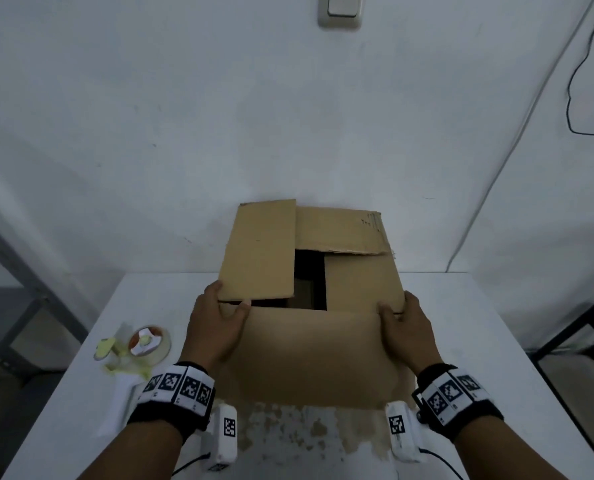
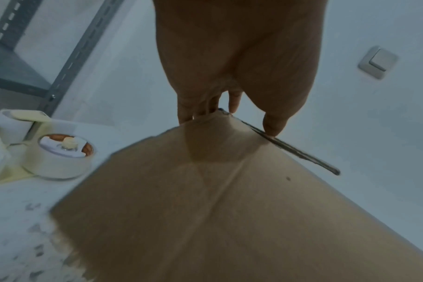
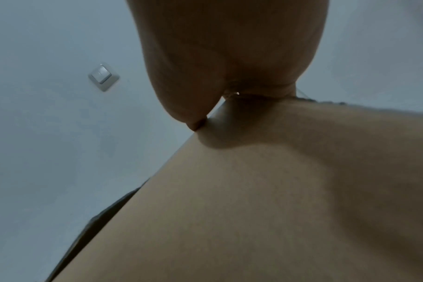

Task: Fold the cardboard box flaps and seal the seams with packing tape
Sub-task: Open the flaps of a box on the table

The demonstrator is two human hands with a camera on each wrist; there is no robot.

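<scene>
A brown cardboard box (image 1: 361,282) stands on the white table (image 1: 91,427) with its top partly folded. The left flap (image 1: 257,251), the far flap (image 1: 337,230) and the right flap lie inward around a dark gap (image 1: 309,275). The near flap (image 1: 309,351) slopes up towards them. My left hand (image 1: 228,303) pinches that flap's left corner (image 2: 217,133), thumb on top and fingers behind. My right hand (image 1: 397,306) grips the right corner (image 3: 242,124) the same way. A tape dispenser (image 1: 143,344) with a clear roll (image 2: 61,162) lies left of the box.
The box stands close to the white wall, which carries a light switch (image 1: 340,8) and a black cable (image 1: 572,98). A grey metal shelf frame (image 1: 11,268) is at the left, and another dark frame (image 1: 572,327) at the right. The table's near surface is chipped and stained (image 1: 306,431).
</scene>
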